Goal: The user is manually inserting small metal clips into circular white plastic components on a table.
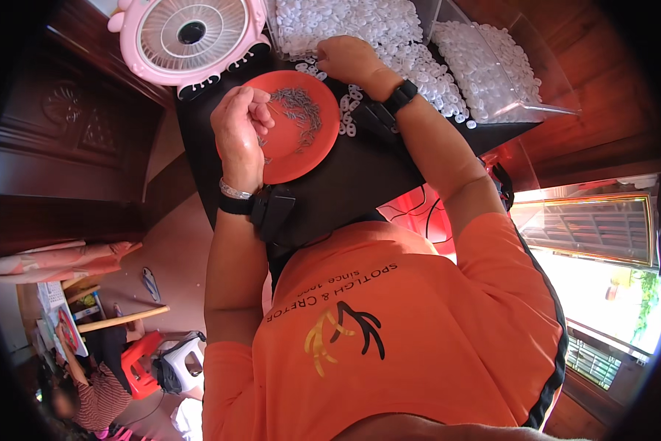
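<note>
My left hand [243, 121] is over the left side of an orange-red plate [327, 121], its fingers curled in with the tips together. Whether a small piece sits between them cannot be made out. Thin grey metal pins [299, 110] lie scattered on the plate. Beyond the plate, my right hand [347, 60] reaches to the edge of a heap of small white plastic pieces [349, 20]. Its fingers are bent downward and closed, and the tips are hidden. Several loose white pieces [349, 121] lie on the black tabletop [330, 195] between plate and right forearm.
A pink fan [191, 33] stands at the far left of the table. Clear-walled bins hold the white pieces, with another filled section [485, 70] at the right. At the lower left are a red stool [141, 364], a white stool [183, 364] and another person [99, 397].
</note>
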`<state>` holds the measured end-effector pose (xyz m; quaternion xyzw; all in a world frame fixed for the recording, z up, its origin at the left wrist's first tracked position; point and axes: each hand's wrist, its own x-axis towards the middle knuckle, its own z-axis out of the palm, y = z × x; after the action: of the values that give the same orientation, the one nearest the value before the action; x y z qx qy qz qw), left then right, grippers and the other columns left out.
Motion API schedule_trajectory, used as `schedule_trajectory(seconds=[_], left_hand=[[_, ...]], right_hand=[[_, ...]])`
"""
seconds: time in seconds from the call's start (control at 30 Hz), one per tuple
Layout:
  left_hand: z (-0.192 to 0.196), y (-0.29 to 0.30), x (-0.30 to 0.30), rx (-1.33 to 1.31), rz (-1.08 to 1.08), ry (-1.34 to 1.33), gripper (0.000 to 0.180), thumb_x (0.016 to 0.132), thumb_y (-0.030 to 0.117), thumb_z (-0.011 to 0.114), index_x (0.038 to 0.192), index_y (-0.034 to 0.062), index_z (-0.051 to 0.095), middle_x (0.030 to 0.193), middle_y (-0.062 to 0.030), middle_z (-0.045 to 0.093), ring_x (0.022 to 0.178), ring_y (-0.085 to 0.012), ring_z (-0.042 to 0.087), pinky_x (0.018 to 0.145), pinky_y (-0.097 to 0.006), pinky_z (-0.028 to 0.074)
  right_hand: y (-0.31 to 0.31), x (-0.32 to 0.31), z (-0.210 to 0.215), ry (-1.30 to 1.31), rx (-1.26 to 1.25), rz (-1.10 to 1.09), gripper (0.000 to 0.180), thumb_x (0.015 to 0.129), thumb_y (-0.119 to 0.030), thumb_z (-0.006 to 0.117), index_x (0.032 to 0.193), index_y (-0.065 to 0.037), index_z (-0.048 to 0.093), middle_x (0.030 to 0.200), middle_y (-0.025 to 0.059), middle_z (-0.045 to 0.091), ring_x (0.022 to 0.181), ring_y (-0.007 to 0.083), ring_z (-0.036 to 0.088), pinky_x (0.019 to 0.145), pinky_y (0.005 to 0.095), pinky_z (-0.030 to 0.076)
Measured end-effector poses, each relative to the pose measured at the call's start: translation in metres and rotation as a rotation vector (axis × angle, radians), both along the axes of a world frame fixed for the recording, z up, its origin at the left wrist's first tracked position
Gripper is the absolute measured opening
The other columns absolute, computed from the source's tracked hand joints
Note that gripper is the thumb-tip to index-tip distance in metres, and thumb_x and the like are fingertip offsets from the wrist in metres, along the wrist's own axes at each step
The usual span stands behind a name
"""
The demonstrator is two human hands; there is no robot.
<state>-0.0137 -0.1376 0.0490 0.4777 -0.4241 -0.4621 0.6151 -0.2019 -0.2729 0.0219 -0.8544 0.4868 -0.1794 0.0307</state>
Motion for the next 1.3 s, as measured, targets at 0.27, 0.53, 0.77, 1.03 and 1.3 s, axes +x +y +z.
schedule_trajectory(seconds=[0.27, 0.53, 0.77, 1.03, 1.3], left_hand=[[-0.007, -0.005, 0.005, 0.144, -0.151, -0.052, 0.033, 0.091, 0.03, 0.044, 0.079, 0.0034, 0.06, 0.061, -0.0007, 0.054, 0.051, -0.0101, 0.051, 0.047, -0.02, 0.036], [-0.011, -0.008, 0.003, 0.187, -0.317, 0.026, 0.032, 0.09, 0.032, 0.045, 0.085, 0.0033, 0.058, 0.066, -0.0021, 0.056, 0.055, -0.0119, 0.054, 0.05, -0.022, 0.038], [-0.014, -0.008, 0.005, 0.186, -0.413, 0.227, 0.023, 0.089, 0.026, 0.047, 0.084, 0.0046, 0.055, 0.067, -0.0033, 0.053, 0.059, -0.0154, 0.053, 0.053, -0.024, 0.037], [-0.014, -0.008, 0.004, 0.075, -0.339, 0.292, 0.02, 0.089, 0.022, 0.047, 0.085, 0.0033, 0.054, 0.068, -0.0027, 0.052, 0.059, -0.0141, 0.052, 0.053, -0.024, 0.037], [-0.006, -0.006, 0.01, 0.046, -0.27, 0.056, 0.02, 0.087, 0.019, 0.048, 0.078, 0.0042, 0.056, 0.064, -0.0009, 0.053, 0.053, -0.0107, 0.05, 0.049, -0.021, 0.036]], right_hand=[[0.052, 0.019, 0.038, -0.589, 0.038, 0.537, 0.013, 0.079, -0.013, 0.069, 0.085, -0.003, 0.064, 0.078, 0.0042, 0.062, 0.073, 0.0147, 0.061, 0.066, 0.0281, 0.049], [0.058, 0.024, 0.033, -0.594, 0.101, 0.577, 0.01, 0.079, -0.007, 0.068, 0.087, -0.002, 0.063, 0.08, 0.0044, 0.06, 0.076, 0.0153, 0.061, 0.069, 0.0266, 0.048], [0.059, 0.02, 0.033, -0.722, 0.222, 0.655, 0.012, 0.08, -0.008, 0.069, 0.089, -0.003, 0.065, 0.08, 0.0041, 0.061, 0.077, 0.0141, 0.061, 0.071, 0.0262, 0.048], [0.068, 0.025, 0.033, -0.657, 0.146, 0.576, 0.016, 0.081, -0.011, 0.069, 0.095, -0.003, 0.066, 0.089, 0.0054, 0.063, 0.082, 0.0147, 0.062, 0.074, 0.0263, 0.049], [0.062, 0.02, 0.032, -0.469, 0.098, 0.542, 0.019, 0.084, -0.019, 0.063, 0.099, -0.008, 0.068, 0.088, 0.0065, 0.062, 0.083, 0.0214, 0.061, 0.073, 0.0297, 0.049]])
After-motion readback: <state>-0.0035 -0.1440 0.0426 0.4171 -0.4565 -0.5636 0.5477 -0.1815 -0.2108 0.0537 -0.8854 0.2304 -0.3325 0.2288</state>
